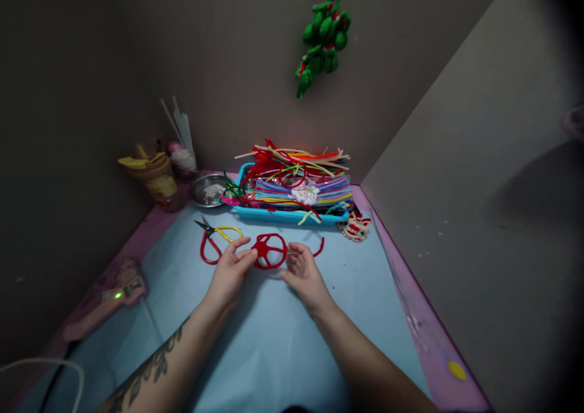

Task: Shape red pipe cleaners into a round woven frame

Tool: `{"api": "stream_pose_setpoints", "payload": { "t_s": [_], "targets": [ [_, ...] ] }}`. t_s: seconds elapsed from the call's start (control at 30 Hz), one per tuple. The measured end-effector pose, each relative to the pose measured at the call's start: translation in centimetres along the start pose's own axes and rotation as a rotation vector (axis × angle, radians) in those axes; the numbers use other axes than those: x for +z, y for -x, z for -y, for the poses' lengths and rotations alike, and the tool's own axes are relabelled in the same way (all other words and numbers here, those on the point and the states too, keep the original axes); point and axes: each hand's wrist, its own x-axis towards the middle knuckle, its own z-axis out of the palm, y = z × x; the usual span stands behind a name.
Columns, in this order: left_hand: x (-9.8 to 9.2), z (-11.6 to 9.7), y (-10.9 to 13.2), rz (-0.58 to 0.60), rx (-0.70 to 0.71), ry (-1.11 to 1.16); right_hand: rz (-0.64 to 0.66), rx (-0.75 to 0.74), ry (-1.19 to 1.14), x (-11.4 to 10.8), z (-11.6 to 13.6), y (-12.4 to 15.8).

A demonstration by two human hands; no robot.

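Observation:
My left hand [233, 270] pinches the left edge of a red wheel-shaped pipe cleaner piece [269, 250] between thumb and fingers. The piece is a round ring with spokes that meet off-centre, held just above the blue sheet. At its right edge is my right hand [306, 274], fingers curled and thumb apart; whether a fingertip touches the ring I cannot make out. Behind the right fingers lies a short curved red pipe cleaner [320, 247]. Scissors [209, 230] with one red and one yellow handle lie spread beside my left hand.
A blue tray [292, 216] at the back holds many coloured pipe cleaners. Left of it stand a metal bowl [196, 197] and a cup [164, 188]. A glue gun [109, 306] with a green light lies at left. A lion-like face [356, 227] sits by the tray.

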Motion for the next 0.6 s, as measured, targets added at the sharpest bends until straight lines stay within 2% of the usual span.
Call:
{"api": "stream_pose_setpoints", "payload": {
  "t_s": [0.07,0.13,0.3,0.4,0.5,0.6],
  "targets": [
    [-0.4,-0.3,-0.1,0.065,0.115,-0.136,-0.073,-0.016,-0.019,-0.6,0.4,-0.4],
    [-0.7,-0.4,-0.2,0.144,0.165,-0.259,-0.103,0.024,-0.023,-1.0,1.1,-0.5],
    [-1.0,-0.1,-0.4,0.280,0.162,-0.432,-0.169,0.112,0.121,-1.5,2.4,-0.1],
    [-1.0,0.0,-0.5,0.310,0.175,-0.480,-0.259,0.052,0.183,-2.1,2.2,-0.3],
    [-1.1,0.1,-0.7,0.305,0.202,-0.532,-0.281,-0.028,0.196,-2.8,1.7,-0.8],
    [-1.5,-0.2,-1.2,0.145,0.319,-0.627,-0.217,-0.073,0.254,-3.3,1.4,-1.4]
  ]
}}
